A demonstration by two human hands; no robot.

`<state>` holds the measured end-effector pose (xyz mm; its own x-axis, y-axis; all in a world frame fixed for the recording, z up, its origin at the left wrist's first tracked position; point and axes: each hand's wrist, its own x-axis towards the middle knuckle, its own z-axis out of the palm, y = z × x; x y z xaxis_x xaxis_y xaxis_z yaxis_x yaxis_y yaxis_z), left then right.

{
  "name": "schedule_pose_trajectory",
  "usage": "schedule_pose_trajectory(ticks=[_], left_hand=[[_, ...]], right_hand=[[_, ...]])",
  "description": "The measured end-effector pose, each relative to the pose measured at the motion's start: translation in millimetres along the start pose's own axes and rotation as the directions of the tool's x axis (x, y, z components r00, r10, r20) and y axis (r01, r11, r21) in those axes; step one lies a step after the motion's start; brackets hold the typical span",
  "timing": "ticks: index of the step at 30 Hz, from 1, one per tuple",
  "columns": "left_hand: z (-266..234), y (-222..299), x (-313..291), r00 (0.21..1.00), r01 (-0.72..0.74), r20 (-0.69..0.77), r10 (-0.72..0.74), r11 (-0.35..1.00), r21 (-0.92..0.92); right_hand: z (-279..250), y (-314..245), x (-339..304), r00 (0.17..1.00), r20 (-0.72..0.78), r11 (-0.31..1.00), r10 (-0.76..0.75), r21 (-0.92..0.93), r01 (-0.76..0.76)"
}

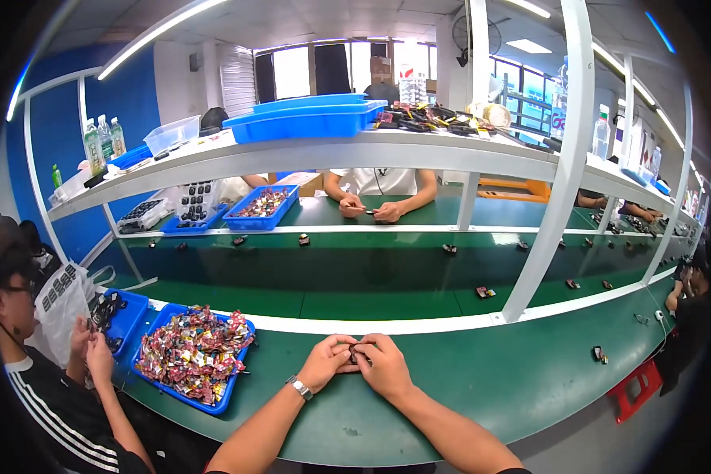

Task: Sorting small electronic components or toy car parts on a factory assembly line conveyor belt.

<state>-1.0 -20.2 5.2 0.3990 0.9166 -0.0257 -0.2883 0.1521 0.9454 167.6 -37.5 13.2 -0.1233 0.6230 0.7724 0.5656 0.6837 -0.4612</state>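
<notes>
Blue tray (211,408) heaped with red-and-black components (191,354), on green desk (482,379). Right of tray: left hand (325,363), watch (299,387) at wrist, and right hand (385,369), jointly pinching small dark piece (355,357). Far right of tray: loose component (600,355).

Counted one left hand (326,365), one right hand (383,366), one watch (299,387), one red stool (652,378); near tabletop (482,371) held two blue trays (227,393).

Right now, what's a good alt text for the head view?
A bare left hand and right hand hold a small dark part at a green worktable. To their left, a blue tray is heaped with small reddish parts; a co-worker is beyond it.
</notes>
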Motion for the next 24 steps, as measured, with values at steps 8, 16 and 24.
schedule_pose_trajectory(ticks=[8,16,24], left_hand=[[4.1,2.0,-0.9,0.999,-0.017,-0.028,0.018,0.999,0.040],[11.6,3.0,-2.2,0.994,-0.042,-0.093,0.052,0.994,0.104],[16.3,-5.1,3.3,0.969,-0.101,-0.188,0.159,0.954,0.283]], right_hand=[[5.2,-2.0,-1.6,0.999,-0.026,0.999,0.029,-0.034,-0.030],[6.2,-2.7,-1.5,0.998,-0.015,0.998,0.059,-0.026,-0.060],[-4.2,6.3,0.2,0.954,0.109,0.924,0.280,0.238,-0.298]])
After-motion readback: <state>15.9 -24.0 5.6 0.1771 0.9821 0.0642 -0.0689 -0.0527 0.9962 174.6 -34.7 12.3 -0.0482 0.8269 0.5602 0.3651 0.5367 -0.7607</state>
